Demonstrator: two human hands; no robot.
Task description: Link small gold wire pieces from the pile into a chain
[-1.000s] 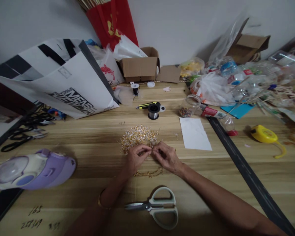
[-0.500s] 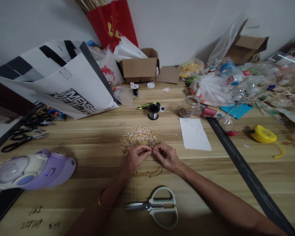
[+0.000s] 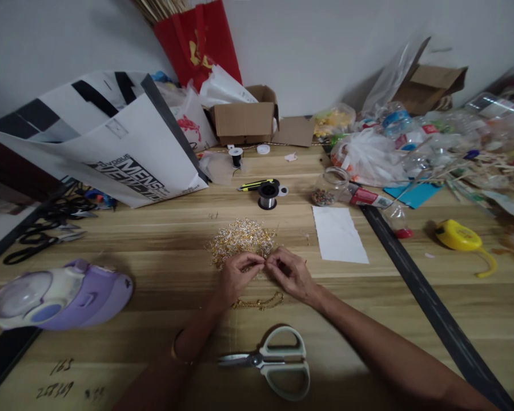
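Observation:
My left hand [image 3: 239, 277] and my right hand [image 3: 289, 273] meet fingertip to fingertip at the near edge of a pile of small gold and silver pieces [image 3: 242, 237]. Both are pinched closed, and whatever lies between the fingers is too small to make out. Just below them a gold chain [image 3: 261, 302] is laid out on the wooden table [image 3: 163, 279]. Nearer to me are scissors with pale handles [image 3: 278, 361], their blades pointing left. A spool of silvery wire [image 3: 267, 196] stands beyond the pile.
A yellow-black cutter [image 3: 252, 185] lies beside the spool. White paper [image 3: 340, 235] and a jar of beads [image 3: 328, 188] are on the right, with a yellow tape measure [image 3: 460, 235] farther out. On the left are a purple-white appliance [image 3: 68, 297] and black-handled cutting tools [image 3: 36, 240].

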